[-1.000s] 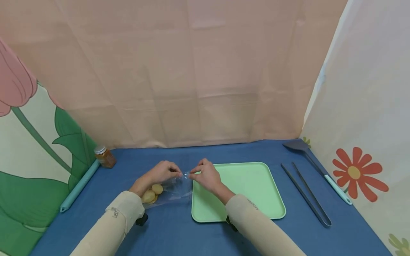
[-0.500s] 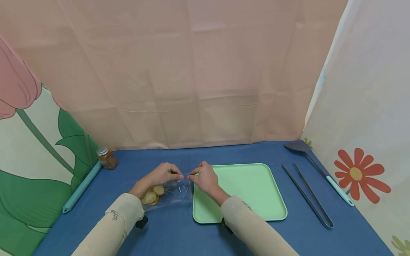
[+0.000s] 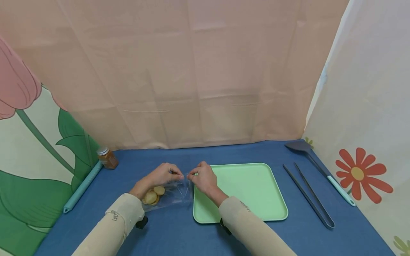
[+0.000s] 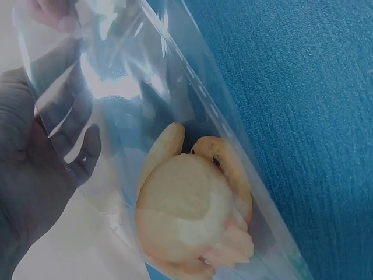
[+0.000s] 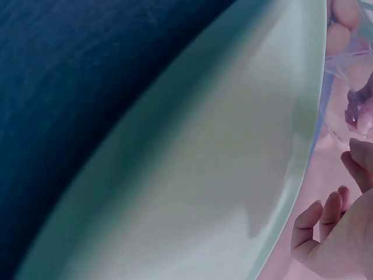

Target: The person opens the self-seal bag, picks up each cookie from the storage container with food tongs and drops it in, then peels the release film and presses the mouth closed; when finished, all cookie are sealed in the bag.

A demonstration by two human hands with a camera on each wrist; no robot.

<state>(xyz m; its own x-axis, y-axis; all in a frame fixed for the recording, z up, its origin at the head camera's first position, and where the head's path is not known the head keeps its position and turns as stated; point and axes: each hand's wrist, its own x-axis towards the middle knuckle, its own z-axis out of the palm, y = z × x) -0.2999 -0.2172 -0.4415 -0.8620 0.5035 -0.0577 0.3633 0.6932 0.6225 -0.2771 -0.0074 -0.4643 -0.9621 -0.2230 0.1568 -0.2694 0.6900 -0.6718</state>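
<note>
A clear plastic bag lies sideways left of a pale green tray. Round, pale yellow flat pieces with browned edges are gathered in its left end. My left hand reaches over the bag and pinches its upper right corner between thumb and fingertips. From the other side my right hand, over the tray's left edge, pinches the same corner, its fingertips almost meeting the left ones. In the right wrist view the right hand shows at the edge, its outer fingers loosely bent.
Metal tongs lie right of the tray, and a spatula with a light blue handle lies beyond them. At the far left stands a lidded jar by a rolled teal cloth. Walls enclose the table's back and sides.
My right forearm has swung slightly left, and both hands' fingertips are a little closer together at the bag's corner. The head view has shifted slightly. Everything else stays put.
</note>
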